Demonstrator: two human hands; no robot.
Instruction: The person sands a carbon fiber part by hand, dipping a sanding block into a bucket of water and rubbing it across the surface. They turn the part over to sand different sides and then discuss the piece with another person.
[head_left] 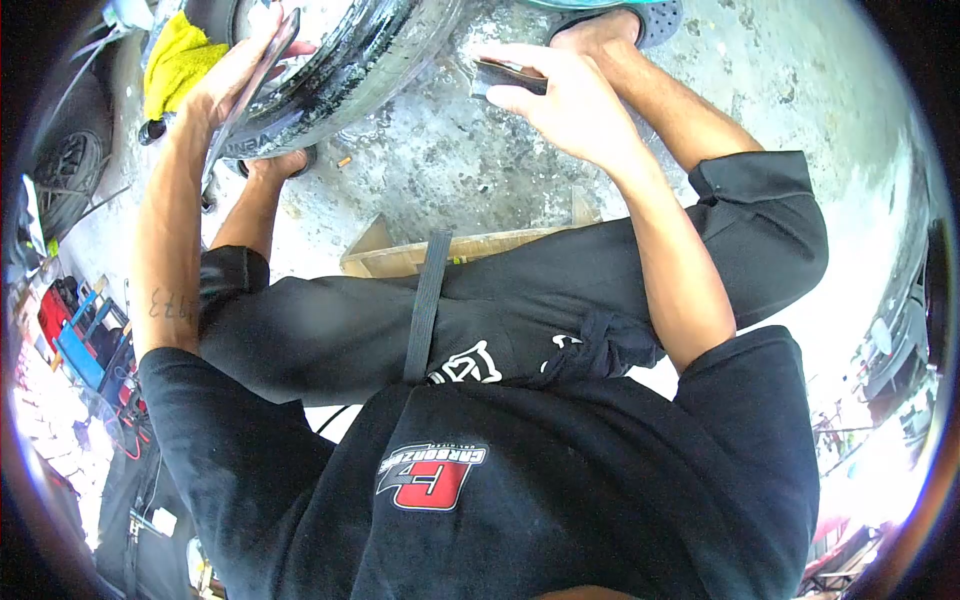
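Note:
At the upper left, my left hand (245, 75) is closed round the thin, curved grey edge (222, 135) of a wheel-like part, with fingertips showing past its far side. Just right of that hand is a large black tyre (345, 85) with whitish, wet-looking smears and raised lettering low on its side. My right hand (575, 95) is apart from the tyre, over the floor, pinching a small, dark, flat pad (512, 76) between thumb and fingers. A yellow cloth (180, 62) lies beside my left hand.
A wooden box or low stool (480, 243) shows beneath my legs. On the stained concrete floor (420, 180) lies a cigarette butt (344, 161). Another wheel (72, 160) stands at the far left, above a blue and red item (80, 340). A teal rim (575, 3) edges in at top.

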